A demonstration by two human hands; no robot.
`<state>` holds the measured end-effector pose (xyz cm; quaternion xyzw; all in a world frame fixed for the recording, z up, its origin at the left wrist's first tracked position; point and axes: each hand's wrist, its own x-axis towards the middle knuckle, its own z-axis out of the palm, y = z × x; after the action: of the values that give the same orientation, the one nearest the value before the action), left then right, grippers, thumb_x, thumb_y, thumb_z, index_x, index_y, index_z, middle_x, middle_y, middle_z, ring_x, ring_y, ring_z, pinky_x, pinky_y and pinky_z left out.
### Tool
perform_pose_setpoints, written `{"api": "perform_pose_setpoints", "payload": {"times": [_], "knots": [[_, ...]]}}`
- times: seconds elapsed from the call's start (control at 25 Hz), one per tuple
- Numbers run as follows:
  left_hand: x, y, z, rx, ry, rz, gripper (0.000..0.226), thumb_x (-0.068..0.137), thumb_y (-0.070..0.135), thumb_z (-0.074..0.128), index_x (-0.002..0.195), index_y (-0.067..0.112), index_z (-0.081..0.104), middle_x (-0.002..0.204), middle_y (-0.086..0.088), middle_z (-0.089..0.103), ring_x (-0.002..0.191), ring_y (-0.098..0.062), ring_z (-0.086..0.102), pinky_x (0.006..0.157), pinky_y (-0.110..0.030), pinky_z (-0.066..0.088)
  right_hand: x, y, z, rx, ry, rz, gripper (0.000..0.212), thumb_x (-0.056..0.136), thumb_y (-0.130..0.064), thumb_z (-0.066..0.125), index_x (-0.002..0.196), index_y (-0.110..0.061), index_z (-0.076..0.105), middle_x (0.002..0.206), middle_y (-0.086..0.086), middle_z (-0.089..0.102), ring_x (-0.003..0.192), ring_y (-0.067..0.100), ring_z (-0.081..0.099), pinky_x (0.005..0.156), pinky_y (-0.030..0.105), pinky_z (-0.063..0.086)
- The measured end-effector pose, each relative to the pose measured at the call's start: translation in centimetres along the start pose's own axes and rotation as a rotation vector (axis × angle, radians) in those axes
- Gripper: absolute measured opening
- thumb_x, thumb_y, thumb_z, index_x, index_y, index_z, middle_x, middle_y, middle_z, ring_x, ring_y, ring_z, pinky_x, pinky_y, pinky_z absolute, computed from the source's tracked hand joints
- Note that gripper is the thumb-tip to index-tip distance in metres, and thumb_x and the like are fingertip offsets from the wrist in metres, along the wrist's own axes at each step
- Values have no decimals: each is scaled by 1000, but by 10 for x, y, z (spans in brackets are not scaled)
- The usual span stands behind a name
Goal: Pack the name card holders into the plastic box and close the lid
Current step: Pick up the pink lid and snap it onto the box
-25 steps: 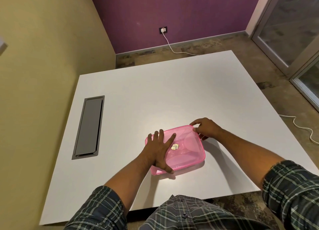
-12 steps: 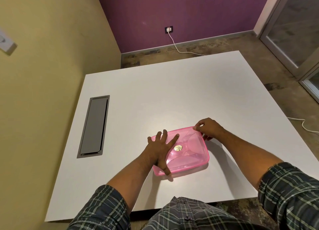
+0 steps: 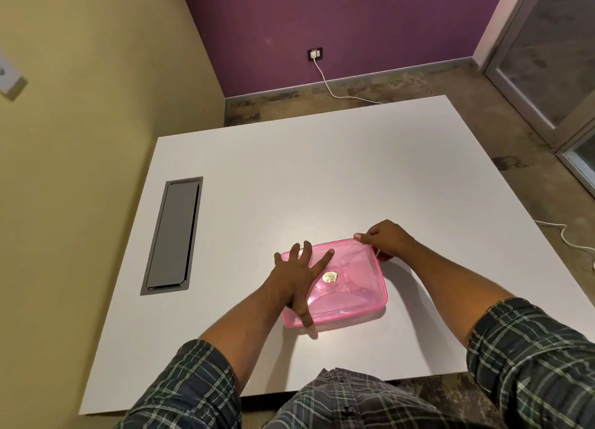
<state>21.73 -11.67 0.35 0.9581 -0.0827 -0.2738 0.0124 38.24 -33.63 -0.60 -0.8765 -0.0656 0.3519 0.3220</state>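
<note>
While the pink plastic box [image 3: 349, 287] lies closed on the white table [image 3: 322, 177], the left hand [image 3: 297, 277] presses flat with spread fingers, the right hand [image 3: 384, 240] apparently pinches its far corner; both hands stay as before

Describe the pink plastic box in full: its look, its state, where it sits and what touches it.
The pink plastic box is a shallow, translucent rectangle with rounded corners. Its lid is on, with moulded curved lines and a round gold sticker near the middle. It lies flat on the white table, near the front edge. The left hand presses spread on its left part; the right hand pinches the far right corner. Its contents cannot be made out.
</note>
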Motion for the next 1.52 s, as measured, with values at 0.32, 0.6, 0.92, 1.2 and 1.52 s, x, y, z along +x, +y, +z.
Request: {"api": "perform_pose_setpoints", "payload": {"times": [0.32,0.6,0.92,1.2,1.52], "knots": [[-4,-10,8,8,68,26,173,18,100,62,155,37,-23,166,-24,-6,152,-46,3,110,-72,22,6,-1,-3,16,-46,8,46,86,-48,75,76,-4,64,68,16,67,53,28,67,59,36,59],[-21,-29,15,-747,336,-418,101,72,65,78,152,18,38,144,-10,51,134,-26,49,111,-37,41,-8,-1,1,-99,22,-39,53,86,-59,66,80,-7,69,70,11,74,60,28,74,68,43,64],[-37,-33,4,-902,417,-743,46,69,53,83,77,11,66,75,-5,73,74,-24,72,74,-39,60,-22,3,13,-280,278,-95,55,83,-71,59,69,-17,60,45,-2,64,36,11,63,63,28,55],[-38,-30,-3,-933,426,-768,44,70,51,83,83,12,68,80,-6,75,77,-26,73,79,-38,60,-20,2,15,-268,288,-107,49,86,-65,61,78,-17,64,57,0,69,49,18,68,69,34,59],[-40,-31,-3,-979,520,-749,47,73,55,81,96,15,74,84,-3,75,83,-23,72,79,-37,58,-21,6,20,-161,305,-158,34,92,-59,57,81,-27,64,75,-6,65,75,23,65,64,31,47]]}}
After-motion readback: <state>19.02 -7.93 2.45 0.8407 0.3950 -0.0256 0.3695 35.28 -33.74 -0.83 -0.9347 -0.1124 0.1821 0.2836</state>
